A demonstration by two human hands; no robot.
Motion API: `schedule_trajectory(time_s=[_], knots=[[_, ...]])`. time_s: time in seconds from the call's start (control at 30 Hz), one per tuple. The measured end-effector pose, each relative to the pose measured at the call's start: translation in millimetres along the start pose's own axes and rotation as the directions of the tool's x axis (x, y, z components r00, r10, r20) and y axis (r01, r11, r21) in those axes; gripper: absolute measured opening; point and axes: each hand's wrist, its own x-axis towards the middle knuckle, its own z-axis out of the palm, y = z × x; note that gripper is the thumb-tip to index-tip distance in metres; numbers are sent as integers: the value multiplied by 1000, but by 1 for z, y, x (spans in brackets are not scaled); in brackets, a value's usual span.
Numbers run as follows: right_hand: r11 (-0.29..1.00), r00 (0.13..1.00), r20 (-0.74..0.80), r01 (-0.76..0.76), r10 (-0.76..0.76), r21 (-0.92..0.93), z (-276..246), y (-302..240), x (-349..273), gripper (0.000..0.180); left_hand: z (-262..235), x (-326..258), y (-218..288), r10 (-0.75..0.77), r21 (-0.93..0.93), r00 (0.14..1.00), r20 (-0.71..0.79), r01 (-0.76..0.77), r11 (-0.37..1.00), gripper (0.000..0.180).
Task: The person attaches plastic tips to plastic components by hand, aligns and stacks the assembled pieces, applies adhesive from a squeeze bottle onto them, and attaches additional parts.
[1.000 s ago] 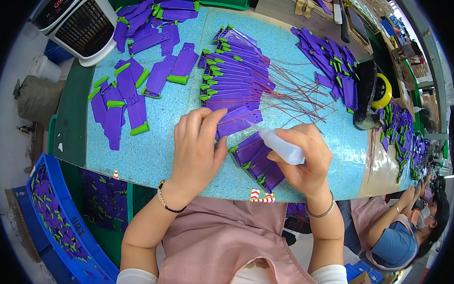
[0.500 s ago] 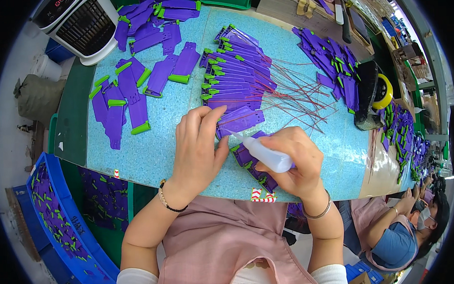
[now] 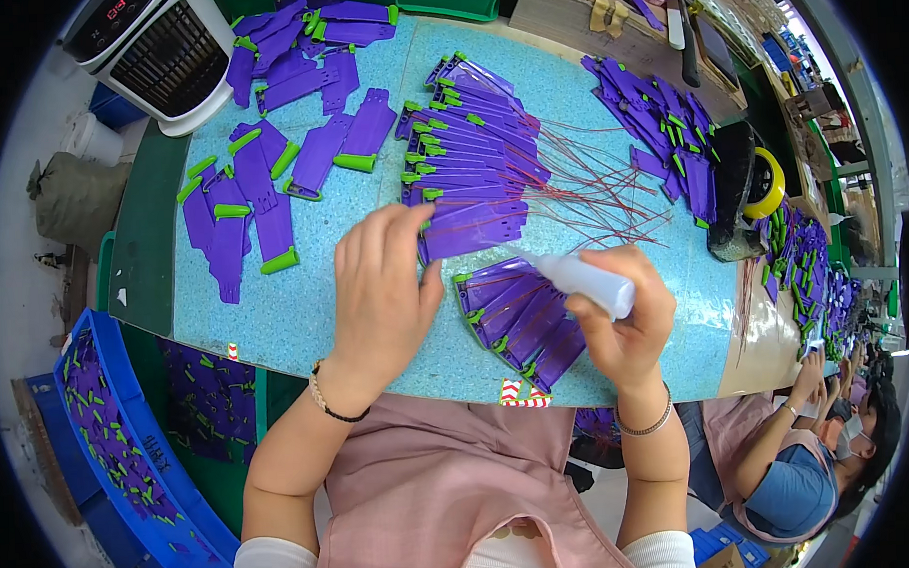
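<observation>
Left hand [image 3: 380, 287] and right hand [image 3: 621, 318] above a blue worktop [image 3: 310, 309]. The purple plastic panel [image 3: 463, 241] lies to the left of the right hand and farther from the body; the left hand is the nearer, its thumb and fingers grasping the panel's left end. The panel's long axis runs left to right, its free right end angled slightly away from the person, between a far fan of wired panels [image 3: 470, 153] and a nearer cluster of panels [image 3: 521, 322]. The right hand is closed around a translucent squeeze bottle [image 3: 593, 284], whose long axis slants leftward and away; its thin nozzle points toward the panel's right half. Whether the tip touches cannot be told.
</observation>
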Motion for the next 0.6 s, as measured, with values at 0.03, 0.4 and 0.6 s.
schedule_trajectory(time_s=[0.03,0.4,0.6], knots=[[998,998,19,55,-55,-13,2,1,0,43,2,-3,2,-1,-27,1000,0,1,1000,55],[986,984,95,158,-152,-58,8,-8,7,43,5,-5,0,6,-80,1000,-14,-7,997,57],[984,988,42,153,-150,-91,9,-8,7,40,5,-5,3,4,-90,1000,-10,-5,996,57]])
